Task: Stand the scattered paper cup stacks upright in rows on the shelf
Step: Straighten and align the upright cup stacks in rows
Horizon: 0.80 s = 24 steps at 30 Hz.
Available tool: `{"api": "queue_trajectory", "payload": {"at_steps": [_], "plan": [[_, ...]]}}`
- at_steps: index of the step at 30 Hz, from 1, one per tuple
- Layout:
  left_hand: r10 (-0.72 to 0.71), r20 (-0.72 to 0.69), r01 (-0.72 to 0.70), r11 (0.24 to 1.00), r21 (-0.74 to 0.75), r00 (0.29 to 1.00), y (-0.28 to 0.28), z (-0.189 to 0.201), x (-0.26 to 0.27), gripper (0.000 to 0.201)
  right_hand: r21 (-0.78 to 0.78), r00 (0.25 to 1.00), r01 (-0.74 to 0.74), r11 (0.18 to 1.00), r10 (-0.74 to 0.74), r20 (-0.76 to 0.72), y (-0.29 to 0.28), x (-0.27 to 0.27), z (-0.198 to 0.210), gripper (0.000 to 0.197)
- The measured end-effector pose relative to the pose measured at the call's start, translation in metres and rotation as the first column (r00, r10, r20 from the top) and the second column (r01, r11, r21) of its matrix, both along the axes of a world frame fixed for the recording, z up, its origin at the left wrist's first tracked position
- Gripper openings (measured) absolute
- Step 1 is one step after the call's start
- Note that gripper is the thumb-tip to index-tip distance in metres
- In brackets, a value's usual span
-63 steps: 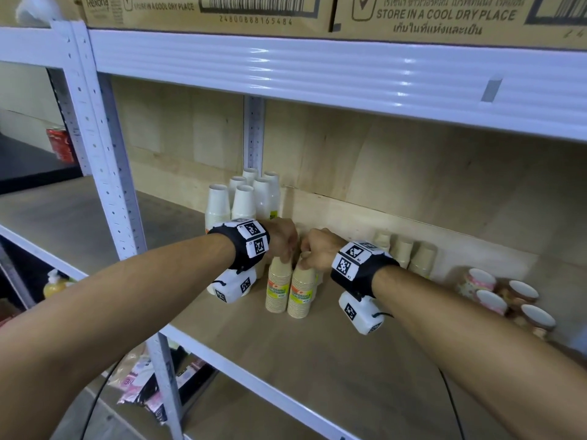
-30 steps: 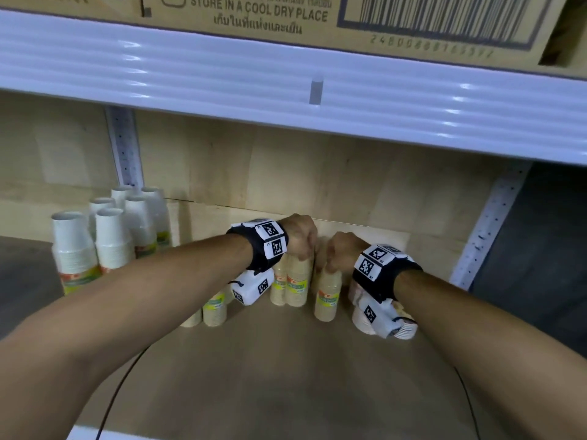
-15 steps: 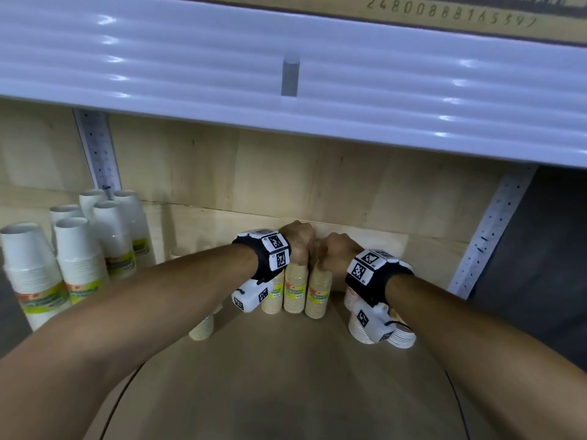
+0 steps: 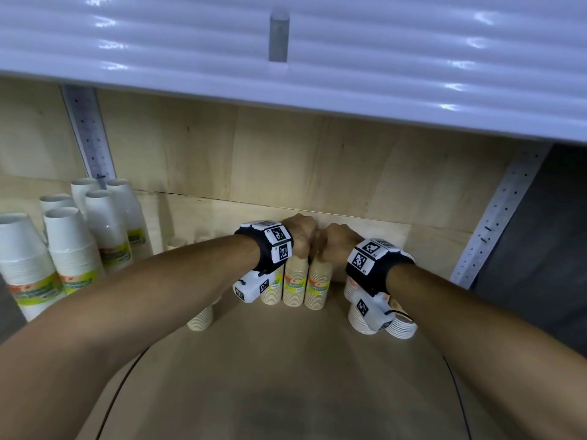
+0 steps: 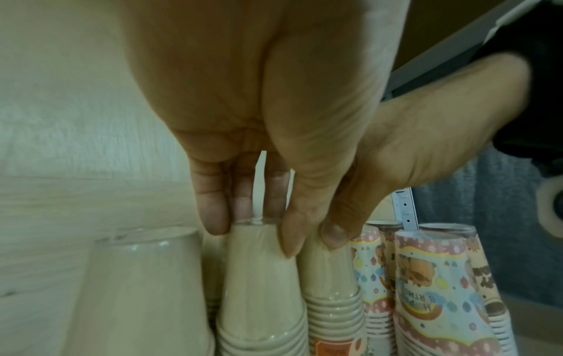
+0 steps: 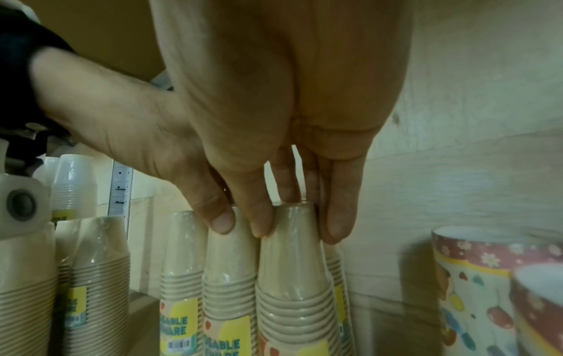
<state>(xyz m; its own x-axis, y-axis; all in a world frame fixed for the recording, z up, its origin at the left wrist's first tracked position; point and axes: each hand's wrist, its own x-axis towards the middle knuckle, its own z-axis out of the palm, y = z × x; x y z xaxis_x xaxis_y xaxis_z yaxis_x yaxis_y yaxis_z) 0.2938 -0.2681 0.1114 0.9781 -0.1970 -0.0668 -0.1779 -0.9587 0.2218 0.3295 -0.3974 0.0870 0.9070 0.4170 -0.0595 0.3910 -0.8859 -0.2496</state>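
Tan paper cup stacks [image 4: 295, 282], plastic-wrapped with yellow-green labels, upright and touching in a row near the back of the wooden shelf [image 4: 286, 376]; taller white stacks [image 4: 104, 230] upright at left, patterned party-cup stacks [image 4: 403, 327] at right.

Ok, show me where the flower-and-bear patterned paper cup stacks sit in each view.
Head: right of centre, the patterned paper cup stacks are half hidden behind the right wrist camera.
Left wrist: bottom right.
Right wrist: lower right edge.
Shared landmark: the plain tan paper cup stacks stand next to them in all three.
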Motion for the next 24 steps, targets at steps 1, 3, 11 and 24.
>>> {"api": "queue_trajectory", "payload": {"at_steps": [1,3,11,24], "plan": [[0.003,0.002,-0.003,1.0,-0.001,1.0,0.0,0.001,-0.001,0.016,0.002,1.0,-0.002,1.0,0.002,0.0,0.0,0.0,0.0,0.017],[0.001,0.008,-0.001,1.0,-0.013,1.0,0.002,0.003,-0.004,0.02,0.003,1.0,-0.008,1.0,0.008,-0.002,-0.001,-0.002,0.002,0.019],[0.076,0.095,-0.073,0.997,-0.034,0.993,0.024,0.018,-0.022,0.036,0.073,0.997,0.038,0.997,-0.042,0.063,0.004,-0.017,0.03,0.022],[0.319,0.146,-0.321,0.947,-0.013,0.936,0.13,0.05,-0.086,0.038,0.17,0.979,-0.136,0.976,0.105,0.176,0.095,-0.059,0.044,0.04]]}}
